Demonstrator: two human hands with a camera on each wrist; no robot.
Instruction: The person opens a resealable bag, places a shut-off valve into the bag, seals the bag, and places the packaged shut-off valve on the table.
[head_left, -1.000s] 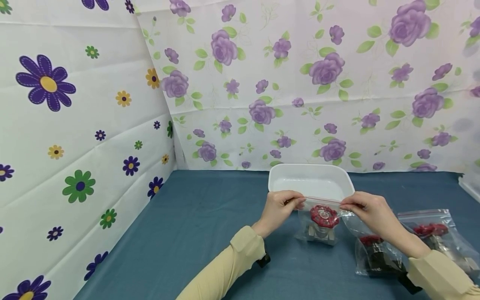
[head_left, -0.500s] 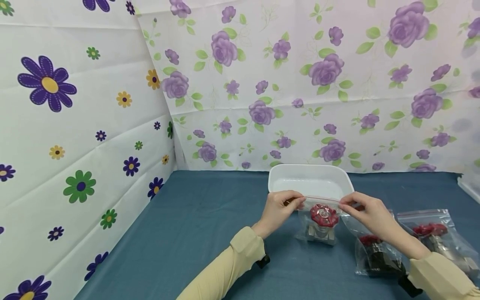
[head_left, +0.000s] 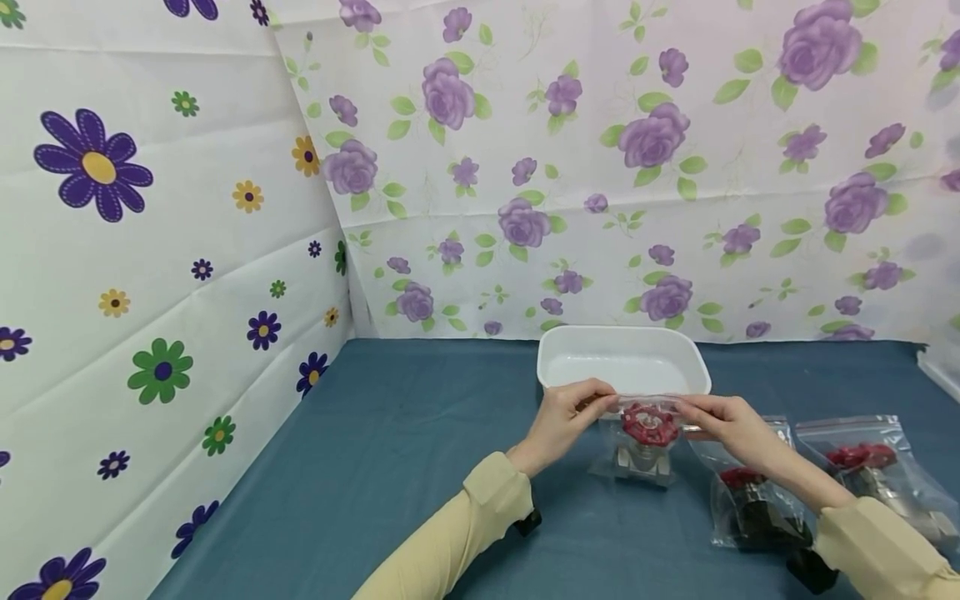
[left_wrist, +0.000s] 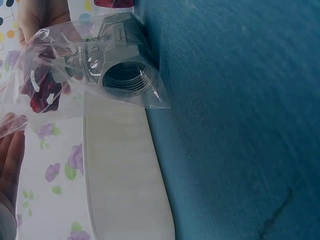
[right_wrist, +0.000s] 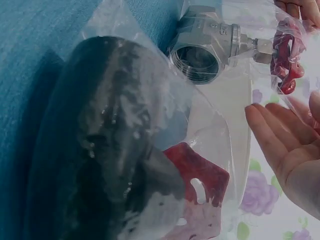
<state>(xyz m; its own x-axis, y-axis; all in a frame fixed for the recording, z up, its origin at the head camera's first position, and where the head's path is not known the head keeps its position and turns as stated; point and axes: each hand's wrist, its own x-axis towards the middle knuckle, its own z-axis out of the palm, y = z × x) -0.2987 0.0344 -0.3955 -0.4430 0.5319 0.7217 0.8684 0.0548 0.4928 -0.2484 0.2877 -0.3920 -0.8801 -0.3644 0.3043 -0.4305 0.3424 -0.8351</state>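
A clear zip bag [head_left: 609,457] holds a gate valve [head_left: 649,423] with a red handwheel and a grey metal body, standing wheel up. My left hand [head_left: 564,421] pinches the left end of the bag's top edge between thumb and fingers. At the right end, my right hand [head_left: 733,429] pinches the same edge, its fingers fairly extended. In the left wrist view the threaded opening of the valve body [left_wrist: 117,55] shows through the plastic. The right wrist view has the right hand [right_wrist: 295,155] beside the red handwheel [right_wrist: 287,57].
A white tray [head_left: 622,343] stands just behind the bag. Under the right forearm lies a second bagged valve [head_left: 757,512], black with a red wheel. Farther right is another bagged valve [head_left: 873,475] in metal. Blue cloth [head_left: 420,417] covers the table; flowered sheets hang behind and left.
Both hands have shifted slightly along the bag's top edge, the left one a little to the right. The red zip line, visible earlier, is now hardly seen. The bagged valve stays in place.
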